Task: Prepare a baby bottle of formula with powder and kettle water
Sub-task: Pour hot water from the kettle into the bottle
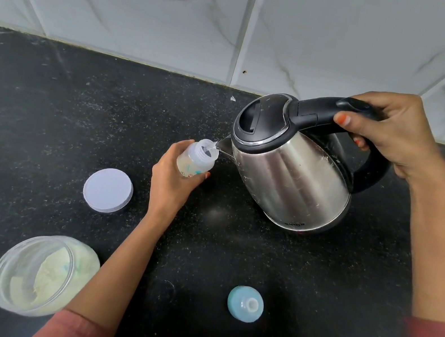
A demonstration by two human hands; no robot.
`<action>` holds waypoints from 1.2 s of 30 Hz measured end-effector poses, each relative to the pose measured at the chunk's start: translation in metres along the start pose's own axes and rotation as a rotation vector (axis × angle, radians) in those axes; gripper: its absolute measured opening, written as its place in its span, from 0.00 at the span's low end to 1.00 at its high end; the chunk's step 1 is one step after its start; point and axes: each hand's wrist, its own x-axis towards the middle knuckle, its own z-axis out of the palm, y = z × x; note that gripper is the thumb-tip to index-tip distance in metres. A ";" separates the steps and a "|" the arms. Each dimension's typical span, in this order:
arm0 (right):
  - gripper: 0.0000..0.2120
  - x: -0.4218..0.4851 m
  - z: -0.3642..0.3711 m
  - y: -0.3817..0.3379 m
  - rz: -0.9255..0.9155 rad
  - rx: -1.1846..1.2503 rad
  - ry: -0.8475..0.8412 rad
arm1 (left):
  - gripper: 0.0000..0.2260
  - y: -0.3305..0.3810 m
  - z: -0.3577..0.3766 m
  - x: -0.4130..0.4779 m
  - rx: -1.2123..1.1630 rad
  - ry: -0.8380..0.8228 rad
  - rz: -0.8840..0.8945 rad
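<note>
Spillage of hot water is the main risk at this stage. The left hand point(172, 177) has its fingers point(181, 147) wrapped around the small clear plastic baby bottle point(196, 160), which is uncapped and tilted toward the brushed-steel electric kettle with black lid and handle point(288, 174). The right hand point(391, 132) has its fingers point(375, 103) curled tight around the kettle handle, tipping the spout point(223, 146) against the bottle's narrow neck, where 1 thin stream of water enters. Whether the bottle base rests on the black speckled stone surface point(229, 258) cannot be determined. Because the neck is narrow and the kettle is heavy, a slightly steeper tip would likely send water over the rim and onto the gripping fingers, causing a scald or a dropped bottle. Overfilling would also spoil the powder ratio. The open clear jar of pale formula powder point(41, 276) lies on its side near the left forearm; a backward elbow movement could knock it. The round white lid point(108, 190) and blue teat cap point(245, 303) lie well apart from the pour.
</note>
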 end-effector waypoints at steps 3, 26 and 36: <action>0.06 0.000 0.000 0.000 0.001 -0.001 0.008 | 0.26 -0.002 0.001 0.000 -0.006 -0.007 0.003; 0.05 -0.001 0.002 -0.003 0.006 0.029 -0.004 | 0.26 -0.007 0.005 0.000 -0.055 -0.010 -0.025; 0.06 -0.001 0.002 -0.003 0.001 0.018 -0.007 | 0.26 -0.008 0.005 0.000 -0.049 -0.004 -0.032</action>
